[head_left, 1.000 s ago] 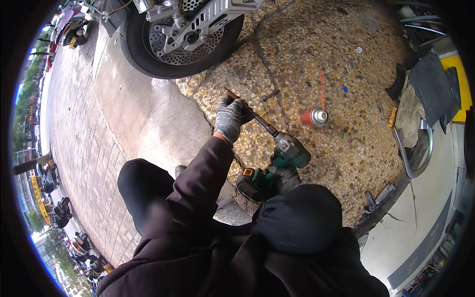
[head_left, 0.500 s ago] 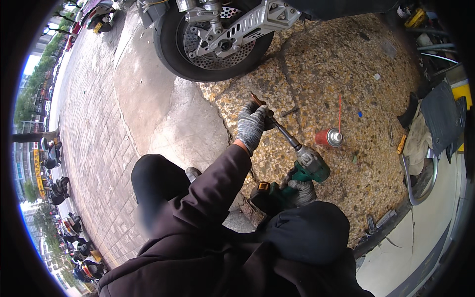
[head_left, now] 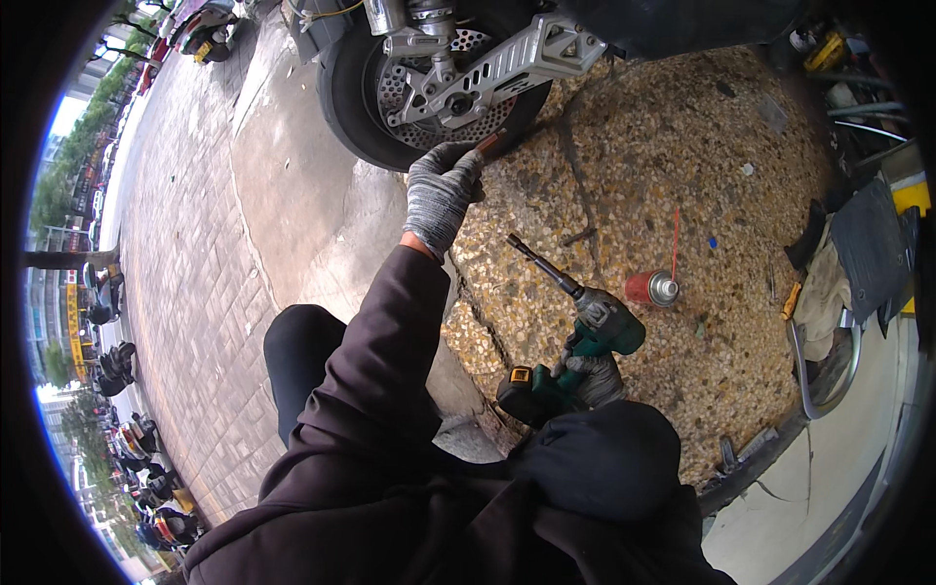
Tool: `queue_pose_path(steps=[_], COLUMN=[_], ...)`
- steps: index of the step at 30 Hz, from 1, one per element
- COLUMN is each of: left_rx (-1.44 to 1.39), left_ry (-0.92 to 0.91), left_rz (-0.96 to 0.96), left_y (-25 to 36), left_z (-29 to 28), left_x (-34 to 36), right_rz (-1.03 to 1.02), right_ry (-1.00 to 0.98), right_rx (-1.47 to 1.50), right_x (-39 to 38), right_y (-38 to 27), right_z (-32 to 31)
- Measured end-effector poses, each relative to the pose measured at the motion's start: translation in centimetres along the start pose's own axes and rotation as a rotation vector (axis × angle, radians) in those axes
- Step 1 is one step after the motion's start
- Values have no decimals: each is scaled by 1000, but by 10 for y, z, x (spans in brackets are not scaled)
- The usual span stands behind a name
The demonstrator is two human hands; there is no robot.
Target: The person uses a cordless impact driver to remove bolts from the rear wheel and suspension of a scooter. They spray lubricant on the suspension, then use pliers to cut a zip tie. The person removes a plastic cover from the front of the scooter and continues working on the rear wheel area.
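My left hand [head_left: 442, 193], in a grey knit glove, pinches a slim copper-coloured part [head_left: 487, 141] in front of the scooter's wheel [head_left: 361, 117], below its drilled brake disc and silver swingarm [head_left: 526, 63]. My gloved right hand [head_left: 592, 378] grips a green-and-black cordless impact driver [head_left: 609, 331] low at the right, its long dark extension [head_left: 544, 261] pointing up and left, apart from the left hand. A red spray can [head_left: 647, 287] with a thin straw stands right of the driver. A small dark metal tool [head_left: 580, 237] lies on the pebbled ground.
At the right lie a yellow-handled tool [head_left: 792, 300], a rag [head_left: 824, 283], a dark mat [head_left: 863, 249] and a curved metal tube [head_left: 809, 395] beside a pale wall. Paving [head_left: 185, 253] stretches leftward to parked scooters [head_left: 112, 361] along the street.
My left hand has moved away from the driver's extension, up toward the wheel, with the copper-coloured part. The extension's tip now shows free. My right hand still grips the driver.
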State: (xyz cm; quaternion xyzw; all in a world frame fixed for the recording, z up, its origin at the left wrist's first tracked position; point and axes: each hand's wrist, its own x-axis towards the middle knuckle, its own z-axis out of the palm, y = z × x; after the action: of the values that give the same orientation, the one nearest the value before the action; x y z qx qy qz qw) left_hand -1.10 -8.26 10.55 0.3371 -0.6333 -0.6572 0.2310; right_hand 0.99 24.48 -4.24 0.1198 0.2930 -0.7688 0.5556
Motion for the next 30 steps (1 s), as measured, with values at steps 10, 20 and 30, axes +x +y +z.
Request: queue_pose_path(steps=[10,20,30], left_rx=[-367,888,1269], left_ry=[-75,-400,-604], left_rz=[-248,-72,51], left_y=[-32,-167,-197], left_z=[-7,75,115], left_x=[28,35,20], right_rz=[1,-48,-103], right_ry=[129,158,174], right_rx=[123,166,146], right_x=[-6,-25,-54], right_y=[18,14,4], right_z=[-3,-9,-24])
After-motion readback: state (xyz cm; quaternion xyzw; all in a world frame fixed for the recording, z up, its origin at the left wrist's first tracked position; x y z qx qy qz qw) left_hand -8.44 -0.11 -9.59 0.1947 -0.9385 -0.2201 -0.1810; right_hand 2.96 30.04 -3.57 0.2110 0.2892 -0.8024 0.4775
